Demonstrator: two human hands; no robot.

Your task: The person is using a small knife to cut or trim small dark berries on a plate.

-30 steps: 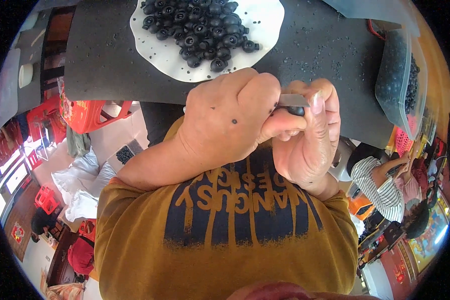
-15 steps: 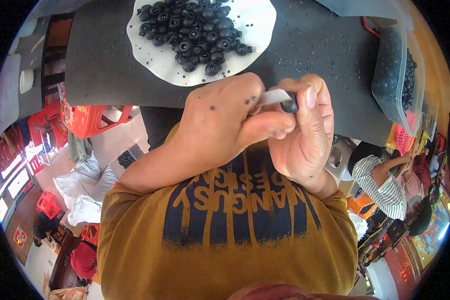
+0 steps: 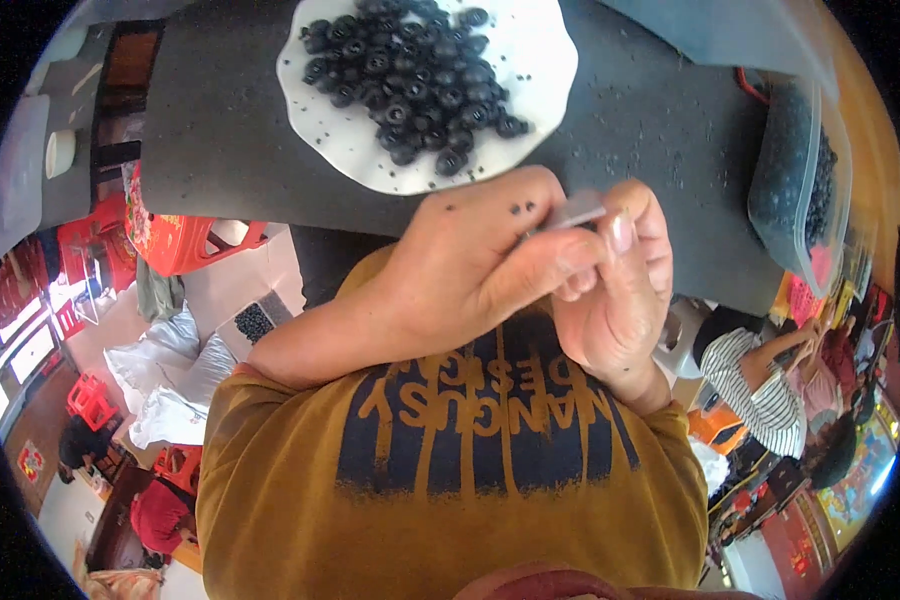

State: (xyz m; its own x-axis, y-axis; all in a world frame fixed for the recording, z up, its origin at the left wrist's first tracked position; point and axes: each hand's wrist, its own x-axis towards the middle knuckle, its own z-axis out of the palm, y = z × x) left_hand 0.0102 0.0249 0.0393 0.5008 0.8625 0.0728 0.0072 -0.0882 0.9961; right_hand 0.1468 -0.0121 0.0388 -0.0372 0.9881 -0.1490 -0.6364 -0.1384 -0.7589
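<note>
1. Far left, beyond the dark worktop (image 3: pixel 230 130), red plastic stools (image 3: pixel 185 240) stand on the floor below; they play no part in the work.
2. Near the back edge of the worktop sits a white plate (image 3: pixel 540 90) with a wavy rim. It carries a heap of small black ring-shaped pieces (image 3: pixel 410 75), with fine dark crumbs scattered around them.
3. The left hand (image 3: pixel 470 270) is held in front of the chest, over the near edge of the worktop. Its wrist is bent, knuckles turned upward, and its thumb and fingers are closed together toward the right hand.
4. Between both hands is a small flat grey strip (image 3: pixel 575 212). It is well clear of the plate and raised above the worktop.
5. The right hand (image 3: pixel 620 290) is curled, palm facing the wearer, fingertips folded in against the strip. Both hands are pinching it; whether a black piece is also caught between the fingers cannot be seen.
6. To do this well, it seems wise to keep both elbows tucked, grip lightly with the fingertips, and work over the worktop so anything dropped lands there.
7. Far right, a clear plastic tub (image 3: pixel 800 180) holds more dark pieces.
</note>
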